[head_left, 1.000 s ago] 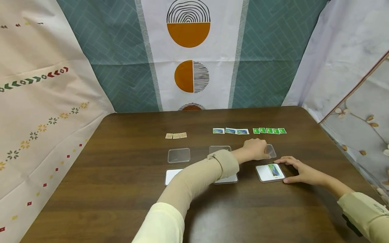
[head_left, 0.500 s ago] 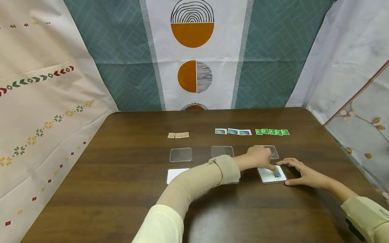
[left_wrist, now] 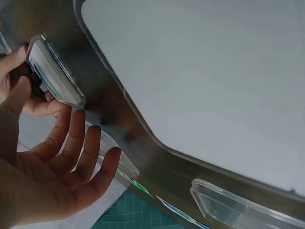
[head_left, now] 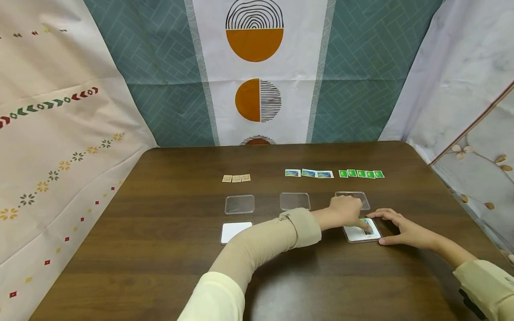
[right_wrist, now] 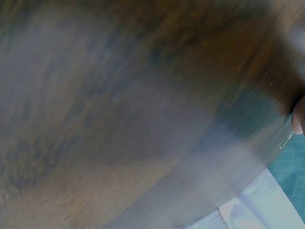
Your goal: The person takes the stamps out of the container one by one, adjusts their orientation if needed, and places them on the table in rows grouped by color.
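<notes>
My left hand (head_left: 343, 211) reaches across to the right. Its thumb presses down on a blue-green picture stamp (head_left: 366, 220) that lies on the white insert of a clear plastic case (head_left: 354, 236). In the left wrist view the other fingers are loosely bent beside the case, with nothing in them. My right hand (head_left: 405, 229) holds that case by its right side, thumb at the near corner and index finger at the far corner. Just beyond the left hand lies a clear lid (head_left: 363, 200), partly hidden by it. The right wrist view is mostly blurred table.
Two more clear lids (head_left: 239, 204) (head_left: 295, 201) lie to the left. A white-lined case (head_left: 234, 231) sits nearer me; my left forearm hides another. Behind are rows of tan stamps (head_left: 236, 178), blue picture stamps (head_left: 308, 173) and green stamps (head_left: 361, 174).
My left hand has come from over the clear lid down toward me, and its thumb now lies on the stamp. The right hand has stayed at the case's side. The view has shifted slightly.
</notes>
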Action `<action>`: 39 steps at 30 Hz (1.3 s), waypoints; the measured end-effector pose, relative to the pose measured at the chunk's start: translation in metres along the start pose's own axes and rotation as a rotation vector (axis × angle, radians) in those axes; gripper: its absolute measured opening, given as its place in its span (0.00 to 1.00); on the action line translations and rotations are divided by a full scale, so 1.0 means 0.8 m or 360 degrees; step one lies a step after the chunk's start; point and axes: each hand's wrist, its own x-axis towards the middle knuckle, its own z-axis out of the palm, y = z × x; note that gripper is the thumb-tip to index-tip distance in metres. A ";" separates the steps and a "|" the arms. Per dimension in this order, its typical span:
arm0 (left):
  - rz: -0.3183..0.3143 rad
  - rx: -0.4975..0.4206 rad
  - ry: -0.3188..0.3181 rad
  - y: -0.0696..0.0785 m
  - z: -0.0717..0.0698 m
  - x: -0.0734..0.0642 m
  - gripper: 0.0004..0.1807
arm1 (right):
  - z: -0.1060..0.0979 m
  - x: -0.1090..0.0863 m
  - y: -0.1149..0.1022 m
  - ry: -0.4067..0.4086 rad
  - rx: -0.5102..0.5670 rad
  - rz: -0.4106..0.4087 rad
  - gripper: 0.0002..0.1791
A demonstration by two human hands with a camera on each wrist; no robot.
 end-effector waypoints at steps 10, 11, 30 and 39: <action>0.0023 0.0054 0.0036 0.006 0.004 0.004 0.20 | -0.001 0.000 -0.001 -0.0010 -0.0021 0.0040 0.34; 0.0022 0.0051 0.0034 0.006 0.004 0.005 0.20 | -0.001 0.000 -0.001 -0.0010 -0.0018 0.0046 0.34; -0.0048 -0.0006 0.0056 0.006 0.002 0.009 0.18 | -0.001 0.001 0.000 0.0033 -0.0021 -0.0015 0.34; -0.0002 -0.0048 0.0219 -0.005 0.006 0.008 0.15 | 0.004 0.001 -0.002 0.0038 -0.0009 -0.0049 0.33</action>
